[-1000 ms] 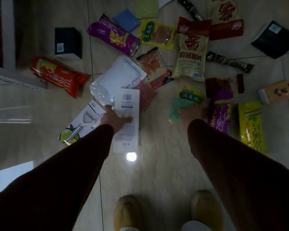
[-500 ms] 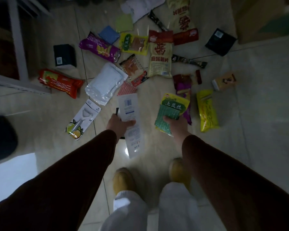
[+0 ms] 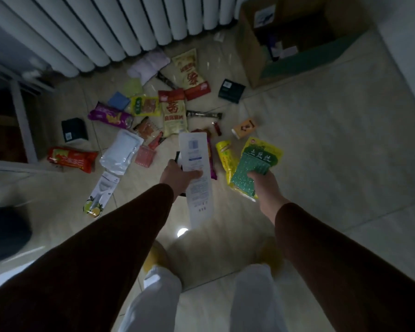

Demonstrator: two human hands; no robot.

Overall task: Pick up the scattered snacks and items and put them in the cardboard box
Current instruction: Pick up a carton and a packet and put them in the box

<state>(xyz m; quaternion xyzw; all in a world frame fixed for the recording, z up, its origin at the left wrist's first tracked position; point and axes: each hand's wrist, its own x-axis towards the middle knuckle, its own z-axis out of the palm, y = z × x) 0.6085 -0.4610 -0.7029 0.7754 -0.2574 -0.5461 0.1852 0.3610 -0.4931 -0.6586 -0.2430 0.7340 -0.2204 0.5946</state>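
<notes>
White long flat package [image 3: 196,171] pinched in left hand [image 3: 177,176]. Green-yellow snack packet [image 3: 254,167] gripped by right hand [image 3: 265,185]. Both held above tiled floor [image 3: 333,144]; cardboard box [image 3: 295,37] open, well beyond packet, far right. Other snacks scattered left of box.

Pretty dim shot overall, kind of murky and greenish-grey. The tiled floor [image 3: 321,144] is glossy and picks up one small, round, bright glare spot [image 3: 182,232] just below the long white package [image 3: 197,173]; that hotspot is the brightest thing here. Pale cool light washes the floor at the far left edge. The dark sleeves nearest the camera go almost black with no detail. Everything is soft, and print on the wrappers above that white package is smeared. The radiator [image 3: 120,27] at the top fans out, bent by wide-angle distortion.
</notes>
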